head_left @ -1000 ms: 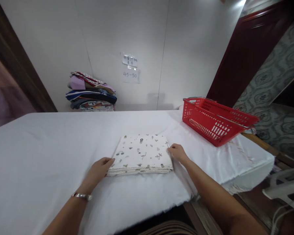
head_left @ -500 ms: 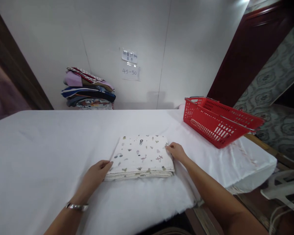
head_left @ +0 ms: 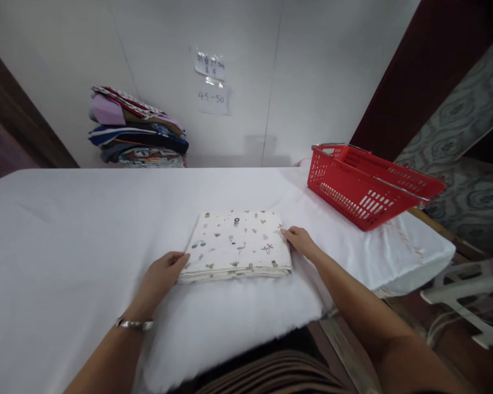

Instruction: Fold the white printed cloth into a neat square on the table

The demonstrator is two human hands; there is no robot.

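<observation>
Apparently folded cloth (head_left: pixel 238 245) lies between both fingers (head_left: pixel 181 259).

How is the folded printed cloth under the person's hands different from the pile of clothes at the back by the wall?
The printed cloth is a single pale piece with small scattered motifs; the pile of clothes is many pieces in purple, navy, red and other colours. The cloth lies flat and square-edged on the white table; the pile is taller, with uneven edges. The left hand and right hand touch the cloth's sides; nothing touches the pile. Both are folded fabric.
</observation>
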